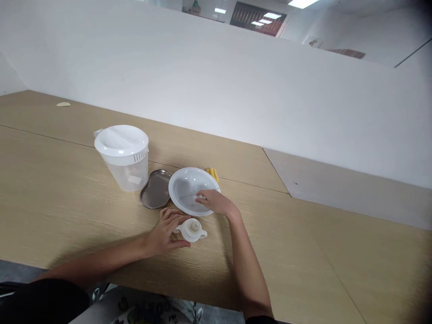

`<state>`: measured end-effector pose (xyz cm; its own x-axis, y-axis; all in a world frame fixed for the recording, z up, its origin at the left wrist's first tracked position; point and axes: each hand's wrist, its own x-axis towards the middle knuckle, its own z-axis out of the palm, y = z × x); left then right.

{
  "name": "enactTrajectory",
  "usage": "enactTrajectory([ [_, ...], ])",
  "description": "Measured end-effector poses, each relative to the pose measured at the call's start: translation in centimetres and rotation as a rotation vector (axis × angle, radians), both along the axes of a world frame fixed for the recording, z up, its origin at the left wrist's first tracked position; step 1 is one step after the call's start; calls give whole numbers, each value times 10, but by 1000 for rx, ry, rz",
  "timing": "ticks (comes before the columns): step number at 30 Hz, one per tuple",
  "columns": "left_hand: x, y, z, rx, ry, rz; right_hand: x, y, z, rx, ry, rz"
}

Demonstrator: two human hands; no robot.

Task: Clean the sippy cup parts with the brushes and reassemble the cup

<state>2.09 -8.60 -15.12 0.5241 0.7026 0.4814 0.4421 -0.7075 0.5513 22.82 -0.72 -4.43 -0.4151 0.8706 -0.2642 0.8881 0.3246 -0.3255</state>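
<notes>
Our half-open right hand (216, 201) rests in a white bowl (184, 184), light and slick, best held by the rim; our left hand (165, 233) grips a small white lid (193, 230) at its six o'clock.

The right hand (216, 201) has room to pass rightward along the surface (320, 252), away from the bowl (194, 173). Toward the far edge, the bowl, tray (155, 189) and jug (126, 173) block the left hand (167, 234), and the bottle top (192, 230) stands against its fingers.
</notes>
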Motion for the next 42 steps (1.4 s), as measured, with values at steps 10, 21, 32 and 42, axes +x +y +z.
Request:
enactTrajectory([
  [10,1,0,2,64,-52,-11,-40,-87,54,152,-133,129],
  [21,0,1,3,24,-54,-39,-51,-99,50,307,-326,313],
  [32,-1,2,-1,-14,-27,-45,-42,-99,51,357,-167,211],
  [42,0,1,7,23,-16,-36,-22,-98,49,345,-93,278],
])
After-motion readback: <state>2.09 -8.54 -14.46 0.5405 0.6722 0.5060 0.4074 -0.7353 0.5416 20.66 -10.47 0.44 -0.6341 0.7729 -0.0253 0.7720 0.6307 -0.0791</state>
